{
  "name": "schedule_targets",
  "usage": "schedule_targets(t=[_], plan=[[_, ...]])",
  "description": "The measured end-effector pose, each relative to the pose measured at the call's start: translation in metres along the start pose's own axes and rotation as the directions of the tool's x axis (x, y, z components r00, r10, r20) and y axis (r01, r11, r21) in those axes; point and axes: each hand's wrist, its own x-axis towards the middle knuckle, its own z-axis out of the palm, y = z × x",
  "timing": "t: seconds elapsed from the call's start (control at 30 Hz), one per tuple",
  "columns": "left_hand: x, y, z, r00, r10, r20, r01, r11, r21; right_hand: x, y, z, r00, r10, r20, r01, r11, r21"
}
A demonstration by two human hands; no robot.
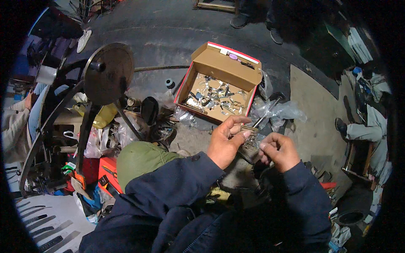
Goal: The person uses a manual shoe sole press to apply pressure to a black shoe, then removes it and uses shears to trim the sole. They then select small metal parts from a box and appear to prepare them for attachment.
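Note:
My left hand (230,141) is closed, thumb and fingers pinching a small brass-coloured and silvery metal piece (249,128) whose kind I cannot make out. Close beside it, my right hand (280,151) has its thumb and fingers pressed together; whatever they grip is too small to name. A dark metal rod (266,111) slants up behind the left fingertips, and its lower end is hidden. Just beyond both hands stands an open cardboard box (225,69) with red outer sides. Many small silver and black metal parts (217,95) lie scattered on its bottom.
On the left stands a round metal disc (109,74) on dark curved legs. Bags and tools crowd the floor below it, near a green padded cloth (143,162). Clear plastic bags (282,114) lie right of the box. Other people's shoes (240,21) show at the far edge.

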Motion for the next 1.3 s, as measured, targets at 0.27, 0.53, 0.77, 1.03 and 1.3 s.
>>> schedule_targets(t=[0.27,0.53,0.77,1.03,1.3], plan=[[0.004,0.0,-0.007,0.986,-0.162,-0.038,0.153,0.974,-0.166,0.002,-0.012,-0.007,0.989,-0.072,-0.129,0.09,0.987,0.134],[0.0,0.006,-0.004,0.98,-0.201,-0.007,0.187,0.923,-0.337,-0.005,-0.004,-0.007,0.987,-0.139,-0.079,0.156,0.952,0.262],[-0.004,0.0,0.0,0.973,-0.207,0.1,0.23,0.889,-0.397,-0.001,0.002,0.016,0.986,-0.166,0.015,0.152,0.933,0.327],[0.003,-0.007,0.001,0.984,-0.176,0.018,0.175,0.952,-0.25,0.003,0.003,0.022,0.974,-0.182,0.133,0.127,0.93,0.346],[0.002,-0.002,0.009,0.998,0.002,0.059,-0.013,0.985,0.173,0.003,0.004,0.023,0.971,-0.143,0.193,0.026,0.861,0.507]])
